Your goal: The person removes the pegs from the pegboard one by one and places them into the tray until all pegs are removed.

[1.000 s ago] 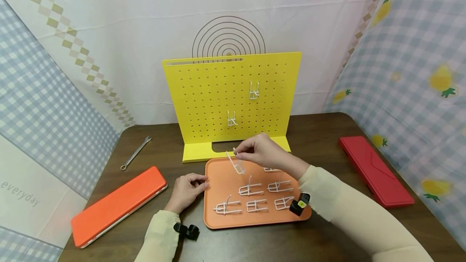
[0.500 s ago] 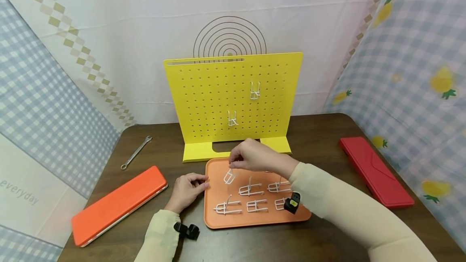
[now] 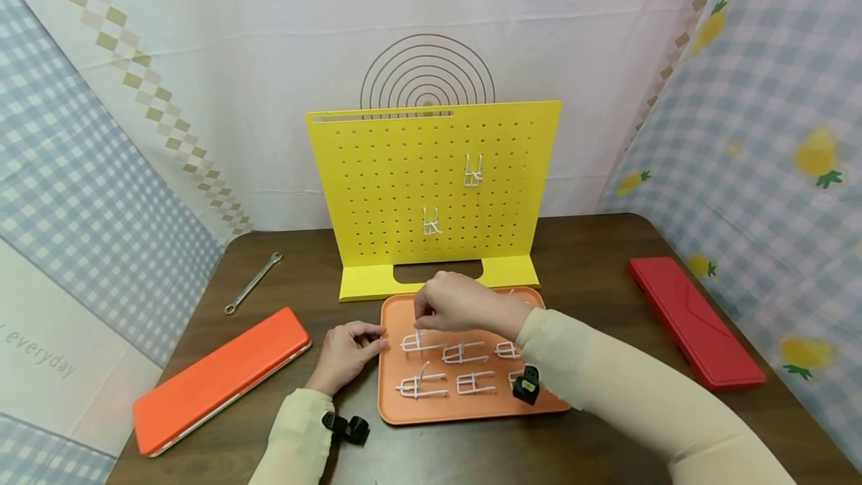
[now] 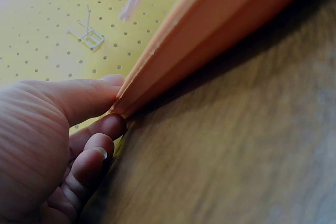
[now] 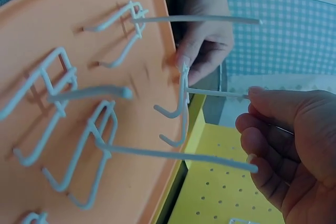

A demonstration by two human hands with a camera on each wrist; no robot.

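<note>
My right hand (image 3: 465, 304) pinches the straight prong of a white wire pegboard hook (image 5: 218, 93) between thumb and fingertips. That hook is low over the far left part of an orange tray (image 3: 438, 415); whether it touches the tray I cannot tell. Several like hooks lie there in rows, among them one at the near left (image 3: 420, 387) and one beside it (image 3: 474, 382); my right forearm partly hides others. At the tray's left rim, my left hand (image 3: 346, 354) grips the edge between thumb and fingers, plain in the left wrist view.
Behind the tray stands a yellow pegboard (image 3: 377, 185) with an upper hook (image 3: 474, 177) and a lower hook (image 3: 431, 225) hung on it. A wrench (image 3: 253, 283) and an orange case (image 3: 222, 380) lie to the left. A red case (image 3: 694, 320) is at the right.
My right hand has carried the hook down and toward the left side of the tray, from near the board's base. The left hand stays on the rim.
</note>
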